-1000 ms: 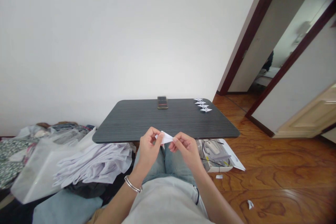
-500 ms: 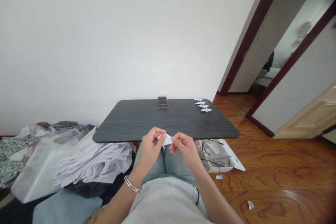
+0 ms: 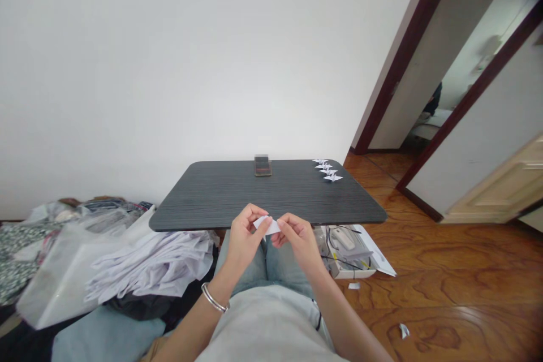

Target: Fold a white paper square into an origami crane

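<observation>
A small folded piece of white paper is held in the air over my lap, close to the near edge of the dark table. My left hand pinches its left side between thumb and fingers. On the other side, my right hand grips the right end with thumb and forefinger, its other fingers curled under. The fingers hide part of the paper's folds. Several white paper cranes stand in a row at the table's far right corner.
A phone leans at the table's back edge. Crumpled clothes and plastic bags are piled at the left. Below the table on the right is an open box with cables. Paper scraps lie on the wooden floor.
The paper has tilted slightly between my fingers, and a lower flap now shows near my left thumb. Both hands keep their hold in nearly the same place.
</observation>
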A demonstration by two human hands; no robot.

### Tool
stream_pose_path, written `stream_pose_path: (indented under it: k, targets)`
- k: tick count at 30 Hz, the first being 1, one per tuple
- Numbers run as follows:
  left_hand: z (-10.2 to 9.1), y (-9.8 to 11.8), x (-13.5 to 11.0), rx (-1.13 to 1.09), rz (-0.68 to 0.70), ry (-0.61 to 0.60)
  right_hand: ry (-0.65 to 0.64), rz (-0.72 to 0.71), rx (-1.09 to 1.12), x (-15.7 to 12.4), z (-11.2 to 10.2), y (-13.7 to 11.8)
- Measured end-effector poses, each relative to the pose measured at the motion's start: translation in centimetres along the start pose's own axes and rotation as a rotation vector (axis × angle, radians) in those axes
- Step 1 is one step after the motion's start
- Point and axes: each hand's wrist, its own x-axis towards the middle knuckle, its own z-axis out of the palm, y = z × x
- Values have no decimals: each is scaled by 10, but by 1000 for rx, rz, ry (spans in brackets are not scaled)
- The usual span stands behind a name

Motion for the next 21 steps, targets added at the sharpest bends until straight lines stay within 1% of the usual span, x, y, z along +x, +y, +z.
stream_pose_path:
  k: [4, 8, 11, 14, 17, 21]
  targets:
    - [-1, 1, -2, 67, 38, 4, -14, 55, 59, 1, -1, -1]
    - [0, 1, -2, 68, 36, 21, -17, 38, 59, 1, -1, -1]
    - [1, 1, -1, -17, -19, 12, 43, -42, -7, 0, 0, -1]
    - [2, 2, 0, -135, -115, 0, 98, -112, -111, -2, 2, 0]
    - [2, 4, 0, -238, -196, 19, 105, -152, -193, -4, 3, 2]
    - [1, 6, 0, -266, -219, 30, 96, -165, -231, -4, 3, 4]
